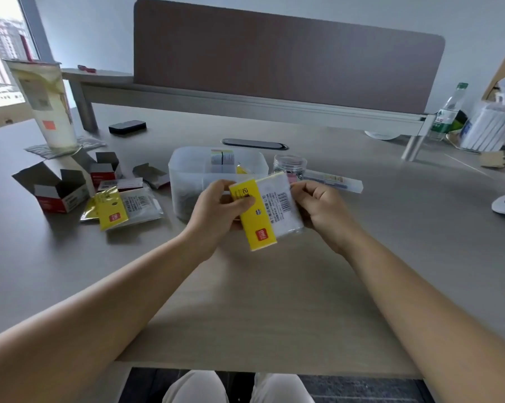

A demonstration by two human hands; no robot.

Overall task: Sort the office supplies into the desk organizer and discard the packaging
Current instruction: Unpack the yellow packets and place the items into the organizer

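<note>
1. Packet point(267, 210) of supplies: a flat clear plastic pouch with a yellow card header, a red logo near its lower end and a white barcode label on the clear part. You hold it in the air just above the desk point(245, 301), in front of the organizer.
2. Your left hand point(216, 213) grips the yellow end, thumb curled over the front and fingers behind.
3. Your right hand point(318, 205) pinches the clear end from the 3 o'clock side, fingers curled round its edge.
4. Desk organizer point(187, 170): a translucent white bin just beyond the packet at 12 o'clock. Small pale boxes point(222, 157) stand in its far part; what else lies inside is too blurred to tell.
5. A clear jar point(289, 165) stands just beside the bin at 2 o'clock, with small dark items inside.
6. At 9 o'clock lie another yellow-headed pouch point(123, 209) and opened red-and-white cartons point(62, 193), flaps up.
</note>
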